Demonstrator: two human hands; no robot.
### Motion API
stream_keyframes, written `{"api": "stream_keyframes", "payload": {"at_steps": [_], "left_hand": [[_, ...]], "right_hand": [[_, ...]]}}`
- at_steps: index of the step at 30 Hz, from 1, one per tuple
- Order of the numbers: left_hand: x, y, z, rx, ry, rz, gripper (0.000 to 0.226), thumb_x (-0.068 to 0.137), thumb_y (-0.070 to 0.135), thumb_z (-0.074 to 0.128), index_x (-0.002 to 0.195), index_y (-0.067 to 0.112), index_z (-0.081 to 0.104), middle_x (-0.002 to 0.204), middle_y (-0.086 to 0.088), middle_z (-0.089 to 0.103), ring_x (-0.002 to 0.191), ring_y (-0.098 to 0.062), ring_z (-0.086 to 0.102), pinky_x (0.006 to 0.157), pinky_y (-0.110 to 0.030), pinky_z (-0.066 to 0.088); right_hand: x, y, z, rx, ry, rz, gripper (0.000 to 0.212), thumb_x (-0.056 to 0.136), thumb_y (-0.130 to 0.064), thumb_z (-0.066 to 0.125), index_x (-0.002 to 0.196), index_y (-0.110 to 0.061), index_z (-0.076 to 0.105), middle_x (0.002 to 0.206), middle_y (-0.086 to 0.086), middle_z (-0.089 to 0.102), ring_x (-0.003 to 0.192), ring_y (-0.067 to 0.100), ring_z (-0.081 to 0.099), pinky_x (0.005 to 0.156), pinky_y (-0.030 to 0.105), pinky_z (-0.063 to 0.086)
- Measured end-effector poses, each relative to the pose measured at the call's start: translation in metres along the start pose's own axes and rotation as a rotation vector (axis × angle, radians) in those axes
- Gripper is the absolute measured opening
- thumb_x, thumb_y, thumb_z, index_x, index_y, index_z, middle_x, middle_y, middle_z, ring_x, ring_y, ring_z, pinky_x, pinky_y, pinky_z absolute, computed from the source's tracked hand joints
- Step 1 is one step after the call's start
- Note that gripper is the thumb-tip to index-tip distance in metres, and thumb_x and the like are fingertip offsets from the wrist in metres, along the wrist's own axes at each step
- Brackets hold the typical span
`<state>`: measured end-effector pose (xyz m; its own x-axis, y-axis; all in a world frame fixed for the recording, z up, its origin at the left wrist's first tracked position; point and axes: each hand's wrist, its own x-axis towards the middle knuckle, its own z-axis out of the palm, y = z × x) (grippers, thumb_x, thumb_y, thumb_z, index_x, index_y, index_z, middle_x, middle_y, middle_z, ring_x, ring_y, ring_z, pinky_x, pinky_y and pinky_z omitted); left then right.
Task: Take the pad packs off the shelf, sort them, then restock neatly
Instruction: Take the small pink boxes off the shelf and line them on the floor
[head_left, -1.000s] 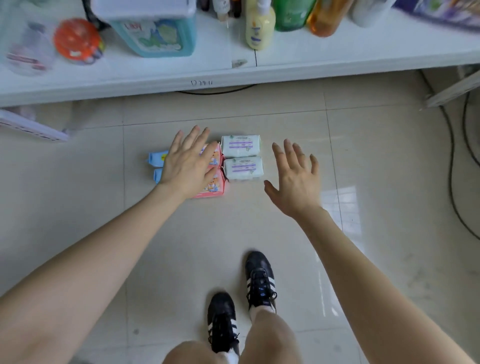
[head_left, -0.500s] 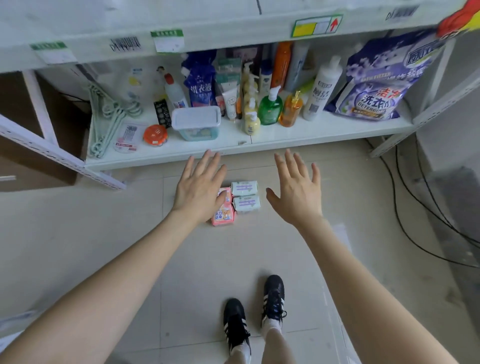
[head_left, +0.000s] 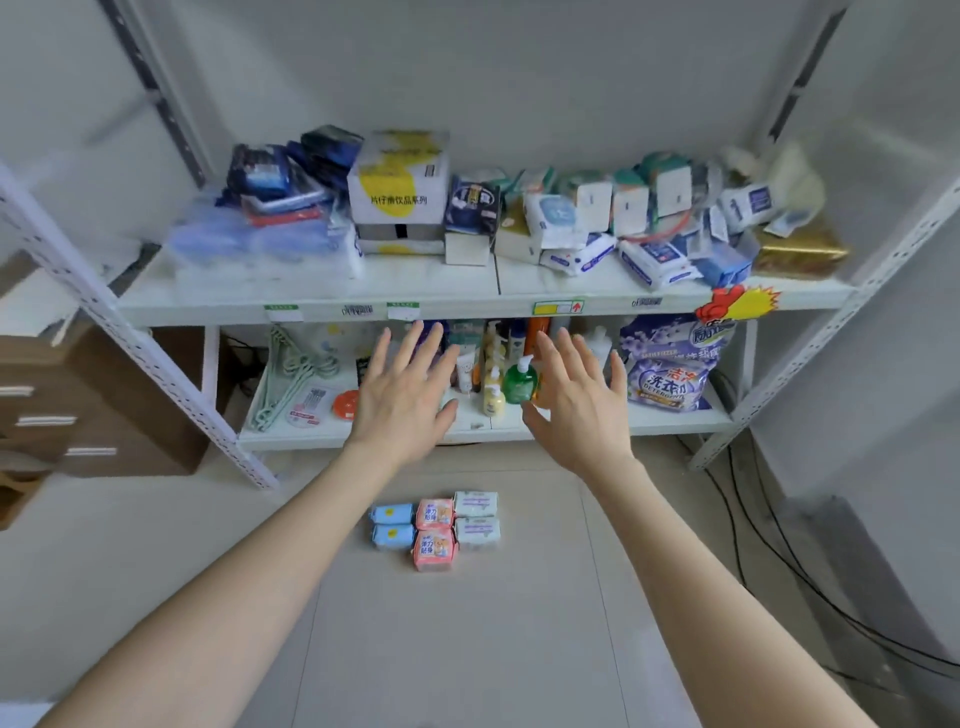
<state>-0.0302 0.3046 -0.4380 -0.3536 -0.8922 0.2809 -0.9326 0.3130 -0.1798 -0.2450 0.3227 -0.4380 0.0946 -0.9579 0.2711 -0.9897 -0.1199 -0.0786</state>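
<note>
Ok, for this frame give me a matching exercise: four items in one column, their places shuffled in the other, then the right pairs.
Items:
1. blue pad packs
2. pink pad packs
3. white pad packs
4. green pump bottle

Places:
A. middle pair of the block on the floor
B. standing on the lower shelf
C. right-hand pair of the block
D. left-hand pair of the block

Pairs: 1-D, 2-A, 3-C, 4-B.

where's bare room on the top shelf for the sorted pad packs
The front strip of the top shelf, before the yellow-and-white box, is bare. Its right end is crowded with wipes packs; its left holds blue packs.
</note>
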Motion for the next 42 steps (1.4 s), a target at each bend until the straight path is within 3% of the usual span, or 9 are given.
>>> {"api": "stream_keyframes", "payload": {"at_steps": [11,19,28,42], "left_hand": [[0.057,-0.030,-0.175,0.128,0.237,-0.076,0.066,0.094,0.053,0.040,0.151,0.022,0.025,0.162,-0.007,0.016,0.150,-0.026,0.007,0.119,-0.053,-0.001],[0.093,-0.047,-0.254,0.198,0.383,-0.115,0.066,0.095,0.053,0.039,0.151,0.020,0.027,0.161,-0.008,0.018,0.150,-0.027,0.009,0.118,-0.052,-0.003],[0.144,-0.079,-0.298,0.261,0.482,-0.138,0.067,0.095,0.053,0.040,0.151,0.020,0.028,0.161,-0.009,0.020,0.150,-0.028,0.012,0.119,-0.054,0.003],[0.301,-0.160,-0.306,0.234,0.562,-0.096,0.067,0.092,0.052,0.047,0.148,0.020,0.032,0.158,-0.005,0.028,0.148,-0.024,0.018,0.119,-0.050,0.009]], "right_hand": [[0.059,-0.003,-0.176,-0.042,0.260,-0.057,0.081,0.092,-0.054,0.050,0.156,-0.022,0.011,0.163,0.004,0.019,0.150,0.024,0.017,0.118,0.055,0.010],[0.098,-0.003,-0.260,-0.063,0.398,-0.102,0.080,0.093,-0.051,0.050,0.156,-0.023,0.009,0.163,0.005,0.018,0.150,0.024,0.015,0.118,0.054,0.007],[0.153,0.007,-0.297,-0.050,0.496,-0.117,0.078,0.092,-0.051,0.048,0.155,-0.023,0.012,0.163,0.003,0.018,0.150,0.022,0.016,0.119,0.052,0.008],[0.320,0.023,-0.311,0.070,0.645,-0.104,0.075,0.091,-0.050,0.054,0.153,-0.020,0.024,0.160,0.002,0.028,0.148,0.022,0.023,0.118,0.050,0.017]]}}
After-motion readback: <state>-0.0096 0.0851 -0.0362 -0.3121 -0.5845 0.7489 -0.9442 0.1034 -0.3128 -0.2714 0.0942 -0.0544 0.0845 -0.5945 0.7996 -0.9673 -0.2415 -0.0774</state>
